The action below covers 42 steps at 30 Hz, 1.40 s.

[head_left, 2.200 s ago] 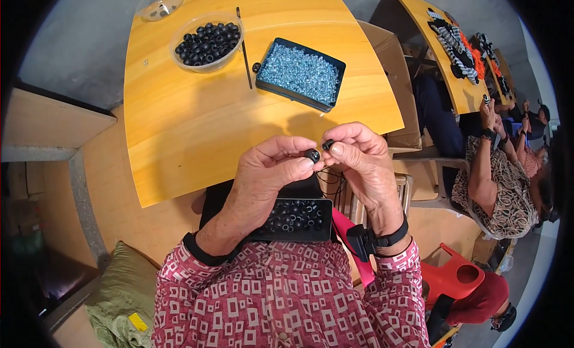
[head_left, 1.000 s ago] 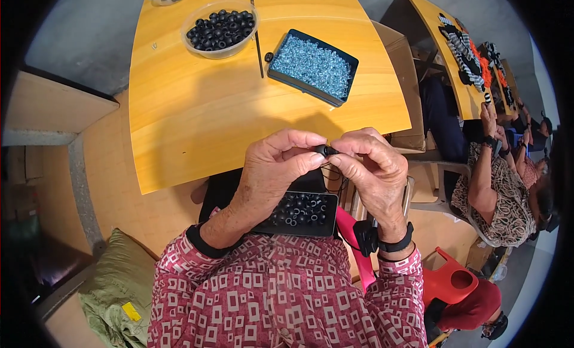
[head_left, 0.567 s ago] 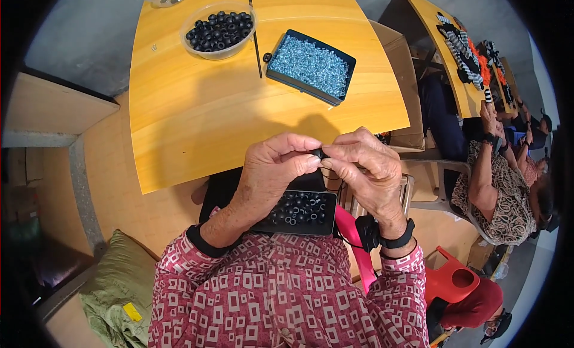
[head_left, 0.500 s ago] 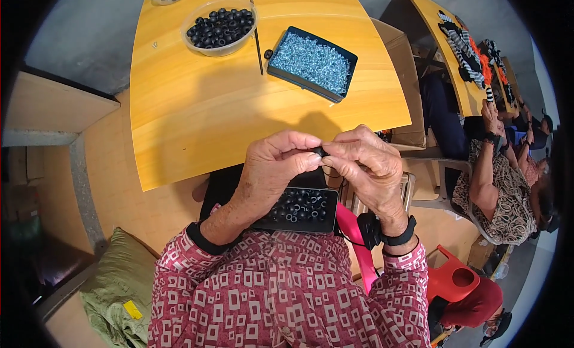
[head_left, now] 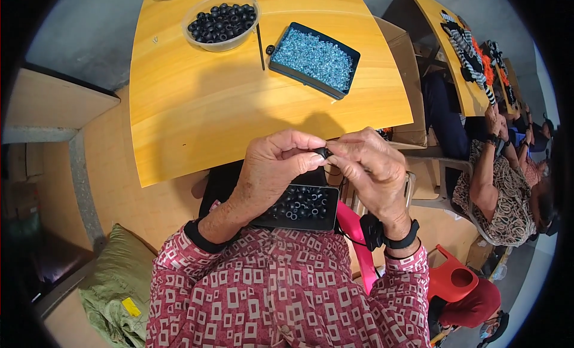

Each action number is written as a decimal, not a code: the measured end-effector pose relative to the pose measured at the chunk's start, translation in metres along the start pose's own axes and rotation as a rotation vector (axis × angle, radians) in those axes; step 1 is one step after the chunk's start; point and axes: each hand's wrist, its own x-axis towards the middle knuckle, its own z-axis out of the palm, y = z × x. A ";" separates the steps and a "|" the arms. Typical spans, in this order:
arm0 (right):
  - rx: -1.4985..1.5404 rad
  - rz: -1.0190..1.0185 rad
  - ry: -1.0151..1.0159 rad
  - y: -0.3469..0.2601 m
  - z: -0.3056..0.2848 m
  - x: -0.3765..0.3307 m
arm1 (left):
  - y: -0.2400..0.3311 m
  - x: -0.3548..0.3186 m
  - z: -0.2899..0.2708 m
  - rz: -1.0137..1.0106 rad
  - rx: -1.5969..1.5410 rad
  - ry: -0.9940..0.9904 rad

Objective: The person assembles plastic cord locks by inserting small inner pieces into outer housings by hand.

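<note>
Yellow table (head_left: 197,121) mid-scene. Near: dark lap tray (head_left: 299,228) with black rings (head_left: 299,204). Just beyond, left hand (head_left: 269,168) and right hand (head_left: 373,168) have fingertips clamped on a small black piece (head_left: 323,152). Far: tray of blue bits (head_left: 305,84) right, thin black rod (head_left: 259,43), bowl of black beads (head_left: 218,47) left.

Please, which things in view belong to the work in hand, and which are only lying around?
Likely in the work:
small black piece, pinched between left hand and right hand
lap tray of black pieces
perhaps the bowl of black beads and table tray of clear bits

Apparently just lying about:
green sack
cardboard box
</note>
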 end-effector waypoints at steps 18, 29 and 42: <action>0.122 0.122 0.036 -0.006 -0.003 -0.006 | 0.004 0.000 0.004 -0.057 -0.038 -0.013; 0.036 0.086 0.052 -0.009 0.003 -0.008 | 0.002 -0.001 0.003 -0.051 0.022 -0.006; 0.236 0.071 -0.067 0.010 -0.002 -0.010 | 0.000 -0.005 0.001 -0.100 -0.044 -0.035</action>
